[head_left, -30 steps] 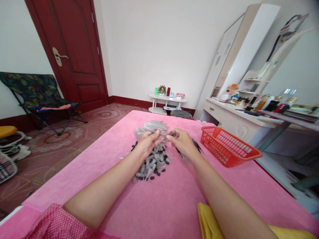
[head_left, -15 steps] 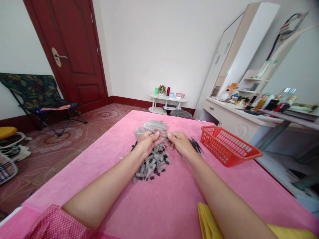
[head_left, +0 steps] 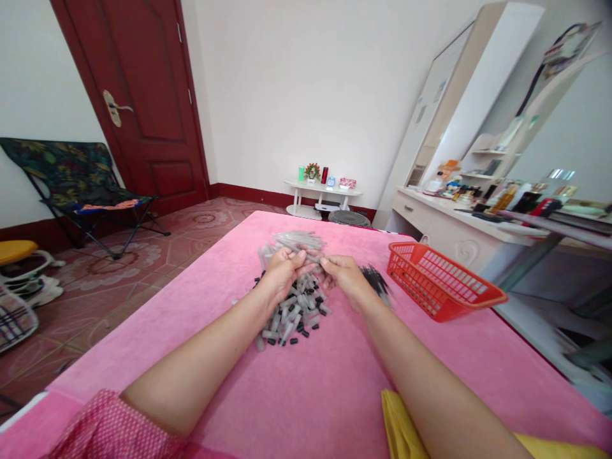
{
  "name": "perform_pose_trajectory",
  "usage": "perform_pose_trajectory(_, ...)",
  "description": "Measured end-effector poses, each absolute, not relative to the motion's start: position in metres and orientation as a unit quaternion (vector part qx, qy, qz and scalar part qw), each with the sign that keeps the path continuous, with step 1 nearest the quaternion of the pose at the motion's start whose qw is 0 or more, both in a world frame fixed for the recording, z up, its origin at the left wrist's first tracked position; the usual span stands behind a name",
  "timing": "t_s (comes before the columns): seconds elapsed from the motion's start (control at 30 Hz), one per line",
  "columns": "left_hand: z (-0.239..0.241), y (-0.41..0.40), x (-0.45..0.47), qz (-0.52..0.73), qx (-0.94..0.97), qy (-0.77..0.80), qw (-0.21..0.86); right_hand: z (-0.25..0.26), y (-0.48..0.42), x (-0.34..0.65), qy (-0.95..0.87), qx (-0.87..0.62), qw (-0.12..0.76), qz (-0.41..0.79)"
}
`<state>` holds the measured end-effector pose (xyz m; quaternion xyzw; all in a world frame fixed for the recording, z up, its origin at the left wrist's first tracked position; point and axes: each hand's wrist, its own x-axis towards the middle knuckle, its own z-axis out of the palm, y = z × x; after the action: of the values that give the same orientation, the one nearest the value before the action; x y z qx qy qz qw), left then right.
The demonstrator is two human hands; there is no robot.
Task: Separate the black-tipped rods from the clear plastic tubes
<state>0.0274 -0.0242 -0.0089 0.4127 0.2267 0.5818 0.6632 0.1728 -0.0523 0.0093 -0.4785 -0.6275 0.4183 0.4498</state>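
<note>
Both of my hands meet over a pile of small grey tubes and black caps (head_left: 292, 312) on a pink cloth-covered table (head_left: 335, 382). My left hand (head_left: 282, 273) is closed round a clear tube. My right hand (head_left: 345, 274) pinches the other end of that tube, fingertips touching the left hand's. A heap of longer clear tubes (head_left: 296, 241) lies just beyond my hands. A bundle of thin black sticks (head_left: 377, 280) lies on the cloth to the right of my right hand.
A red plastic basket (head_left: 444, 284) sits on the table to the right. A folding chair (head_left: 71, 185) and a dark red door (head_left: 143, 102) are at the left, a small white side table (head_left: 322, 191) at the back, a white dresser (head_left: 459, 223) at the right.
My right hand has moved left to meet my left hand at the tube. The view has shifted slightly.
</note>
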Motion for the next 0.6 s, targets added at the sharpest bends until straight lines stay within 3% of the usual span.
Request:
perform_pose_trajectory(0.13, -0.002, -0.024, 0.021, 0.583, 0.450, 0.252, 0.628, 0.010, -0.054, 0.176, -0.615, -0.487, 0.388, 0.484)
perform_pose_trajectory(0.3, 0.003, -0.020, 0.010, 0.593, 0.469, 0.315, 0.573, -0.003, -0.052, 0.184, -0.727, -0.620, 0.255, 0.147)
perform_pose_trajectory(0.37, 0.004, -0.019, 0.008, 0.595, 0.471, 0.329, 0.562, -0.009, -0.052, 0.185, -0.731, -0.649, 0.200, 0.067)
perform_pose_trajectory(0.6, -0.001, -0.017, 0.010, 0.575, 0.549, 0.374, 0.476, -0.013, -0.047, 0.190, -0.745, -0.640, 0.152, 0.111)
